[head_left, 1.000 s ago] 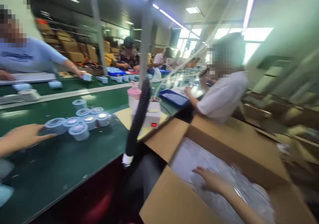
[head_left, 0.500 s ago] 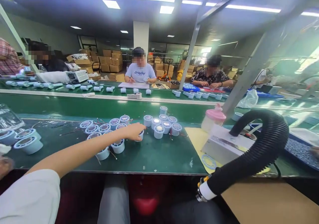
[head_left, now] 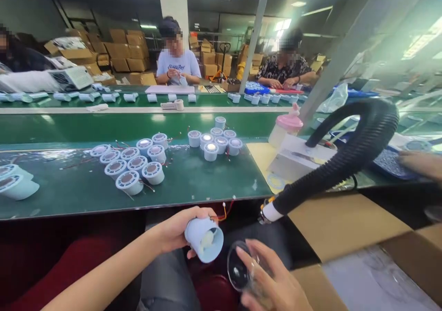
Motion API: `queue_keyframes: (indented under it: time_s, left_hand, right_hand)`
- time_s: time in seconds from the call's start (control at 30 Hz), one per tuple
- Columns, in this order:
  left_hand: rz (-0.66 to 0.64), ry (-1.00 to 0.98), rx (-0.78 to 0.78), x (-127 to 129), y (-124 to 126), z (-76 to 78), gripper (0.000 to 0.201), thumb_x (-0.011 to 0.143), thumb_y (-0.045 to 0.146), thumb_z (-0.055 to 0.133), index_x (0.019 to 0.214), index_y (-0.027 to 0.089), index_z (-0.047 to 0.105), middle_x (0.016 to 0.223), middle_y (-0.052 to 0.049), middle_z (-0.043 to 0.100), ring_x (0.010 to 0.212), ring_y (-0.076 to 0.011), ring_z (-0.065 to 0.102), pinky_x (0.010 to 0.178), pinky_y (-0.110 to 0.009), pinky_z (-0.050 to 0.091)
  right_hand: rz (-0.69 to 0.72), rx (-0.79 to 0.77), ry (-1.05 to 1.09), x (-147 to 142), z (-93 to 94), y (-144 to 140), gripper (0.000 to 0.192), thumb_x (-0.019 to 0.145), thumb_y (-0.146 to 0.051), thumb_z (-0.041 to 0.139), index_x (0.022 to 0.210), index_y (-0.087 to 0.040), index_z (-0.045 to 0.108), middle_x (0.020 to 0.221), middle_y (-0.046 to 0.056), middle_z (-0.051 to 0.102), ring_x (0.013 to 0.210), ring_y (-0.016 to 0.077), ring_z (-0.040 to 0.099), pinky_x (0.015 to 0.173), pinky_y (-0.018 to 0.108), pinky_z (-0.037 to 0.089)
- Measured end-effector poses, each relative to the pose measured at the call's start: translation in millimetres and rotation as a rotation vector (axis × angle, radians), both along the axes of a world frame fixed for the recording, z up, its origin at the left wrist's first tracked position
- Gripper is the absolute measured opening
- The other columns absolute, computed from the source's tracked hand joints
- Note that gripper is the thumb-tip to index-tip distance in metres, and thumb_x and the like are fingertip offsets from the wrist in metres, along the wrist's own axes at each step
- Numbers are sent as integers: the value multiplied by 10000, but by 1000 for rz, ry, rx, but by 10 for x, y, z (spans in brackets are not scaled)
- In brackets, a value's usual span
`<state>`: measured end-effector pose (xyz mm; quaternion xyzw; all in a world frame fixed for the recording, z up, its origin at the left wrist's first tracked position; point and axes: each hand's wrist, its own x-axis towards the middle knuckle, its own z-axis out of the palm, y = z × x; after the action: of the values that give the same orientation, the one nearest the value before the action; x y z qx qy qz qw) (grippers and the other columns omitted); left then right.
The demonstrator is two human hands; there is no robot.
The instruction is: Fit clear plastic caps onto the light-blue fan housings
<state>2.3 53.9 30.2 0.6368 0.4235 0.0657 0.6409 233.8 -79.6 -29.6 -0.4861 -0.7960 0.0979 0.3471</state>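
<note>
The left hand (head_left: 174, 231) grips a pale blue cylindrical plastic housing (head_left: 203, 238) below the edge of the green work table (head_left: 193, 189), its open end turned toward the right hand (head_left: 272, 283). The right hand holds a clear round dome cover (head_left: 239, 271) just beside the housing. Matching pale blue housings (head_left: 138, 163) stand clustered on the table, near a black corrugated hose (head_left: 345, 159).
</note>
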Motion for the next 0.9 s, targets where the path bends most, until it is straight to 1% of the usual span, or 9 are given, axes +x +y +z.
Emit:
queue_keyframes:
  time_s: [0.07, 0.1, 0.17, 0.23, 0.33, 0.43, 0.67, 0.8, 0.9]
  left_hand:
    - [26, -169, -260, 43, -181, -78, 444, 811, 568, 367, 881, 155, 517, 649, 3, 487, 409, -85, 412, 289, -180, 302]
    - [21, -193, -308, 57, -246, -96, 448, 799, 580, 422, 872, 153, 538, 642, 11, 475, 413, -75, 386, 295, -170, 275]
    - [-46, -142, -192, 68, -327, -89, 382, 832, 515, 473, 869, 152, 589, 672, 6, 511, 490, -80, 428, 381, -170, 336]
    - [-129, -90, 44, 71, -358, -44, 259, 865, 388, 501, 885, 167, 635, 810, -17, 590, 687, -116, 539, 611, -214, 458]
    - [-168, -68, 315, 84, -374, 7, 153, 864, 273, 543, 907, 196, 668, 973, -26, 613, 910, -156, 576, 858, -275, 433]
    - [-113, -34, 377, 107, -405, -21, 155, 804, 284, 642, 942, 212, 649, 938, -14, 620, 854, -156, 581, 785, -265, 437]
    - [-38, -32, 484, 109, -442, -136, 205, 760, 277, 703, 949, 227, 641, 906, -12, 570, 824, -157, 545, 750, -268, 439]
    - [21, -98, 476, 89, -422, -262, 533, 631, 468, 802, 1103, 282, 640, 945, -23, 503, 852, -176, 538, 761, -301, 482]
    - [-23, -130, 557, 92, -415, -380, 666, 557, 483, 837, 1162, 285, 641, 1092, -67, 475, 986, -224, 542, 902, -380, 483]
  right_hand:
    - [-37, 69, -126, -161, 224, 73, 522, 864, -256, 548, 1379, -299, 467, 1316, 164, 529, 1105, 336, 594, 820, 460, 587]
    - [-76, 91, -184, -226, 303, 125, 504, 861, -225, 554, 1358, -282, 494, 1323, 181, 518, 1092, 352, 586, 804, 495, 582]
    - [-130, 67, -279, -306, 384, 206, 421, 839, -159, 563, 1252, -234, 592, 1313, 202, 524, 1039, 367, 586, 755, 528, 580]
    - [-118, -31, -286, -321, 386, 229, 291, 802, -117, 592, 1066, -204, 677, 1309, 194, 534, 1016, 355, 587, 748, 506, 582]
    - [-55, -189, -167, -269, 352, 212, 132, 766, -132, 665, 873, -205, 690, 1308, 150, 542, 1069, 314, 579, 813, 445, 571]
    - [-55, -233, -95, -213, 360, 237, 42, 802, -178, 666, 805, -214, 688, 1254, 123, 580, 1068, 280, 593, 829, 416, 564]
    - [86, -241, -203, -188, 457, 363, 187, 837, -253, 663, 657, -203, 662, 1159, 99, 650, 1005, 269, 627, 715, 359, 576]
    - [70, -380, 99, -174, 525, 352, 255, 908, -218, 527, 689, -205, 658, 1087, 75, 634, 870, 177, 642, 714, 280, 540]
    - [-21, -448, 322, -173, 525, 342, 282, 880, -202, 526, 619, -194, 634, 970, 68, 648, 873, 186, 639, 713, 267, 525]
